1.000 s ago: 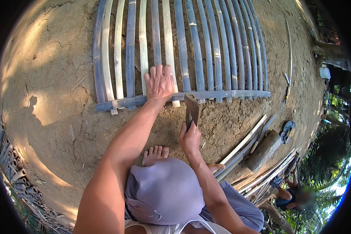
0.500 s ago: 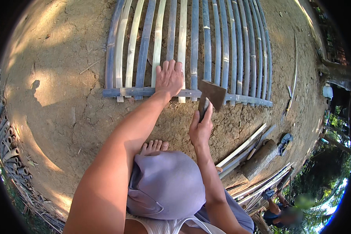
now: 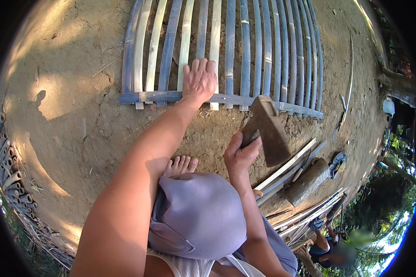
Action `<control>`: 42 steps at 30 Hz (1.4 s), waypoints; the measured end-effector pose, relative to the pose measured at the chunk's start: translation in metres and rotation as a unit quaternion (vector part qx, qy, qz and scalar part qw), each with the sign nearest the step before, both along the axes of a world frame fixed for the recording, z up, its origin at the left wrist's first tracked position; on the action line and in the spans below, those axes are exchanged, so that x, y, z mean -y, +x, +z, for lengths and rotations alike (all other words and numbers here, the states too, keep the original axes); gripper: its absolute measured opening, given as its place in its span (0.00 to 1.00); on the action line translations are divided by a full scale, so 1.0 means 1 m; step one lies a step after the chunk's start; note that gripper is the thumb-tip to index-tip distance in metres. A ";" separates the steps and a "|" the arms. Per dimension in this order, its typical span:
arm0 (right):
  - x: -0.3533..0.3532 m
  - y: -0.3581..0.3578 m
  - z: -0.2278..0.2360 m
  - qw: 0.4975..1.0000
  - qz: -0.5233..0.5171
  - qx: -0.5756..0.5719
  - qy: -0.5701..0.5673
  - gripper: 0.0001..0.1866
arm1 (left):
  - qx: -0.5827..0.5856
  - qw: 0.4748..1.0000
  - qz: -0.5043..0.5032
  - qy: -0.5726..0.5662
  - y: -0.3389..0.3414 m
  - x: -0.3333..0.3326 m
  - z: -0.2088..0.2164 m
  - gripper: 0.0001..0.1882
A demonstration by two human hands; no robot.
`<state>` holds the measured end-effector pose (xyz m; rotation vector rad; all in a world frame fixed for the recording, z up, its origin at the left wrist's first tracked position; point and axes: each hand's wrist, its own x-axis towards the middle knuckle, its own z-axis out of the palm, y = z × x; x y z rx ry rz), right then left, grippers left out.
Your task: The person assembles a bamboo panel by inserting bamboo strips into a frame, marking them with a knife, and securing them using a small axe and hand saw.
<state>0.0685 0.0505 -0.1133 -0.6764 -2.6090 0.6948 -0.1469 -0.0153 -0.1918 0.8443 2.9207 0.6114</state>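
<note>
As R grip [image 3: 241, 157] holds handle [image 3: 250, 131], axe head [image 3: 273, 137] (broad) sits fwd-rt

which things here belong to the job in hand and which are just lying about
In use:
axe-like tool in the right hand
bamboo slats under the left hand
crosspiece across the slats

Seemingly lying about:
log
loose strips beside it
footwear

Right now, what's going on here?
A person's left hand is on the bamboo slats, just beyond the crossbar. The right hand grips an axe by the handle; its head overlaps the crossbar in view, and I can't tell if they touch. A log lies off to the right.
</note>
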 end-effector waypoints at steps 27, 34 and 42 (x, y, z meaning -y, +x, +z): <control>-0.024 -0.005 -0.006 0.914 -0.159 0.072 -0.367 0.13 | 0.031 0.978 -0.040 0.204 -0.005 0.022 0.002 0.11; -0.007 0.034 -0.022 0.882 -0.204 0.045 -0.422 0.11 | 0.372 0.840 0.257 0.300 0.042 0.151 0.040 0.11; 0.031 -0.011 -0.021 0.945 -0.015 0.147 -0.292 0.19 | 0.319 0.764 0.387 0.406 0.039 0.265 0.030 0.18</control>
